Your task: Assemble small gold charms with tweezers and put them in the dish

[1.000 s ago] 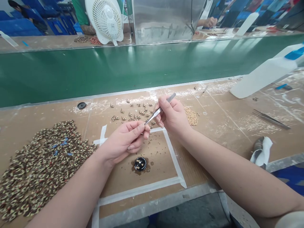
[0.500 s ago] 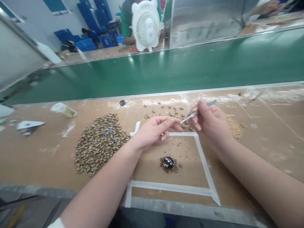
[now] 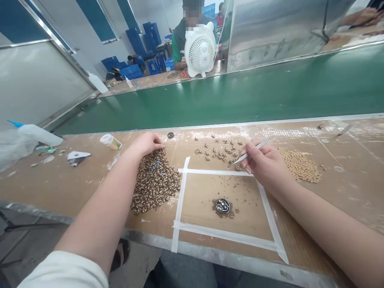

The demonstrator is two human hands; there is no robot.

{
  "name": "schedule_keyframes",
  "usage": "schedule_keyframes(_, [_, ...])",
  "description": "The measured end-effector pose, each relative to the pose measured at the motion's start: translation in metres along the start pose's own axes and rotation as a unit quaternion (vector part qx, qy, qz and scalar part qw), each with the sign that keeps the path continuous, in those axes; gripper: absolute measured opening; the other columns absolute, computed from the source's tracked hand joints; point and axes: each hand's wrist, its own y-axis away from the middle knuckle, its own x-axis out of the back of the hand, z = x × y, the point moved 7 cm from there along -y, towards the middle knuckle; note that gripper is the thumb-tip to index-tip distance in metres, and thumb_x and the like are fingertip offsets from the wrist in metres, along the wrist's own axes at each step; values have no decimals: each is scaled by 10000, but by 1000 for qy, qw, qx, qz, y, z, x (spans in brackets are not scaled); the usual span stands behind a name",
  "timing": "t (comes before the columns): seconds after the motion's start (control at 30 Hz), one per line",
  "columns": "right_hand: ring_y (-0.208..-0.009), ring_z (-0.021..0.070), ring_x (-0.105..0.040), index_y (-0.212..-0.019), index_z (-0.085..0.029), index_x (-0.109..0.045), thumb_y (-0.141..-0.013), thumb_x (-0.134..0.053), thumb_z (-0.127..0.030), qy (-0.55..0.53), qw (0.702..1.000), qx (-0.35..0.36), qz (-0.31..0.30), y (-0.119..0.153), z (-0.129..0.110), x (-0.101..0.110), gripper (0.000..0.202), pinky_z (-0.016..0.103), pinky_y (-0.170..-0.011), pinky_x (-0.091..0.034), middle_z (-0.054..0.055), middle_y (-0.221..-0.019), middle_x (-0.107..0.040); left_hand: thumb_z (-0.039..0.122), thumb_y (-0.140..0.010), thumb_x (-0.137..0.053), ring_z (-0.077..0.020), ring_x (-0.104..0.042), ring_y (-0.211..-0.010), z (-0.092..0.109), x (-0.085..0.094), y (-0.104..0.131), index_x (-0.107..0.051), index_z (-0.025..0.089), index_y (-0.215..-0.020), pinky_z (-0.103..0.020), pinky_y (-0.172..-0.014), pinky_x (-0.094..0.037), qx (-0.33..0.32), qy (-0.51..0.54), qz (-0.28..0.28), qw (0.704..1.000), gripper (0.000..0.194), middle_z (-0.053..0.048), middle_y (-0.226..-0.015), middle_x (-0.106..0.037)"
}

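Two hands (image 3: 145,143) (image 3: 263,159) apart, left at pile (image 3: 155,182) edge

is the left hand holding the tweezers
No, the right hand holds the tweezers, while the left hand is at the far edge of the dark patterned pile.

Two foreground hands (image 3: 146,144) (image 3: 264,162), one held pair of tweezers (image 3: 238,160), two round black items (image 3: 223,206) (image 3: 171,135), one fan (image 3: 201,51)

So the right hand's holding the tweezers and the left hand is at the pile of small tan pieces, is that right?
Not quite: the left hand is at the far edge of the dark-and-cream pile, not the tan pile, as the head view shows. The right hand does hold the tweezers.
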Motion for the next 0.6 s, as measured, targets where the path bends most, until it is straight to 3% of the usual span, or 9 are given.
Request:
schedule_keyframes(0.27, [-381, 103, -546, -752, -210, -670, -944, -805, -600, 24, 998, -5, -58, 2, 2, -8, 455, 233, -375, -401, -9, -540, -665, 356, -693, -944, -223, -617, -705, -4, -8, -15, -822, 194, -727, -334, -690, -378, -8, 5, -40, 999, 205, -73, -728, -774])
schedule_keyframes(0.6, [-362, 80, -537, -757, -205, -653, -919, -830, -608, 25, 995, -10, -97, 4, 2, -16, 468, 210, -378, -389, -28, -515, -661, 324, -764, -907, -222, -618, -726, -5, -3, -3, -817, 192, -761, -341, -687, -377, -19, 12, 27, 999, 160, -67, -760, -771])
